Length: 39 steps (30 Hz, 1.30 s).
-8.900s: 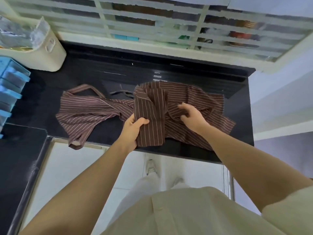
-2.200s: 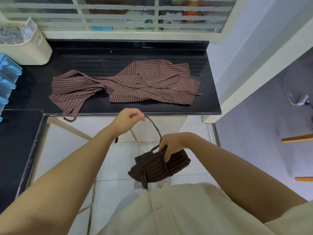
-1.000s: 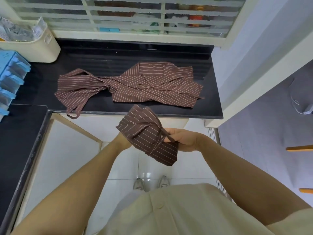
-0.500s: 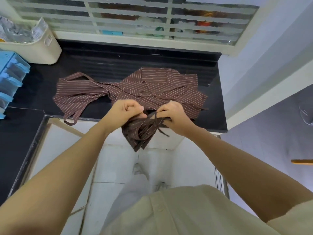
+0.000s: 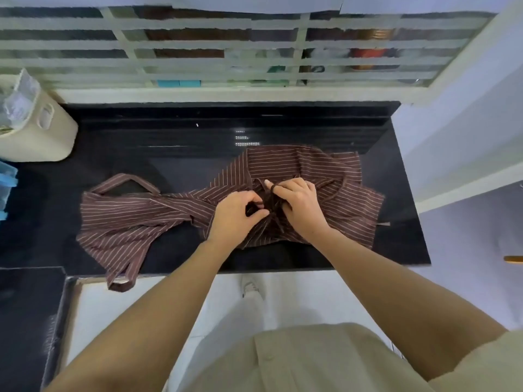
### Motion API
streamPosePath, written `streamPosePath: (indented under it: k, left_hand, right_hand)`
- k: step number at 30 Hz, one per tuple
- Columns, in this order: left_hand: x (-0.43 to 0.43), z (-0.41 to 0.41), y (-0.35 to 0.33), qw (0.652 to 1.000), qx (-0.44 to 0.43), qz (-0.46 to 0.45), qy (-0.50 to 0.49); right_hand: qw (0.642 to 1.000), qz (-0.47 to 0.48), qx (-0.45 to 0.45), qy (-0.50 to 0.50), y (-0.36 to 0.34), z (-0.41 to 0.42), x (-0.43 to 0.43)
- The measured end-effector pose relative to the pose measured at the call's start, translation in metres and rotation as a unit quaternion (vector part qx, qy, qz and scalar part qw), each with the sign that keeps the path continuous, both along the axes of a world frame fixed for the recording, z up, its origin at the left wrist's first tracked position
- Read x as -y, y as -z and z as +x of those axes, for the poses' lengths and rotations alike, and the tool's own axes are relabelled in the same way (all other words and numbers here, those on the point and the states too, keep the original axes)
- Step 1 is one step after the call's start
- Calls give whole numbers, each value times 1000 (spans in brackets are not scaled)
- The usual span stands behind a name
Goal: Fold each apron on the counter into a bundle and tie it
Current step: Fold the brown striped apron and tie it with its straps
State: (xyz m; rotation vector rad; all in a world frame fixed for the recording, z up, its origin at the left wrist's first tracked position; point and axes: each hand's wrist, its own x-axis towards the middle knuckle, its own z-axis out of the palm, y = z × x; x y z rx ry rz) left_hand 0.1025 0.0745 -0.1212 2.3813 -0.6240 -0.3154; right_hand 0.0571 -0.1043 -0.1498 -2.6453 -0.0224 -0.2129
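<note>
Two hands working the strap (image 5: 278, 222): left hand (image 5: 237, 213) and right hand (image 5: 300, 207) both have fingers (image 5: 283, 189) clamped on it. The bundle (image 5: 266, 234), out past the counter (image 5: 169, 154) edge a moment ago, now sits over the loose apron (image 5: 127, 219). Knot's nearly finished, I'd say.

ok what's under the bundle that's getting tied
The unfolded striped apron spreads out from under the bundle on the black counter. The left hand and right hand pinch its strap and cover most of it; whether the bundle rests on the apron is hidden.
</note>
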Motion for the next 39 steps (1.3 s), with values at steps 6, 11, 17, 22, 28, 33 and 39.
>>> streamPosePath:
  k: [6, 11, 17, 22, 28, 33, 39]
  left_hand:
    - [15, -10, 28, 999, 7, 41, 34]
    - [21, -8, 31, 998, -4, 58, 28]
    - [30, -15, 29, 996, 0, 91, 6]
    - [52, -28, 18, 988, 7, 147, -42]
    - [53, -57, 26, 990, -29, 138, 12]
    - [45, -54, 30, 986, -45, 123, 104]
    - [44, -40, 26, 957, -28, 147, 250]
  right_hand:
    - [953, 215, -211, 45, 4, 2, 14]
    - [889, 386, -211, 130, -12, 3, 21]
    - [927, 305, -210, 64, -15, -1, 31]
    - [944, 273, -124, 139, -21, 4, 22]
    - [933, 260, -231, 98, -25, -8, 37]
    - [963, 165, -211, 34, -22, -21, 45]
    - [970, 149, -180, -67, -20, -34, 42]
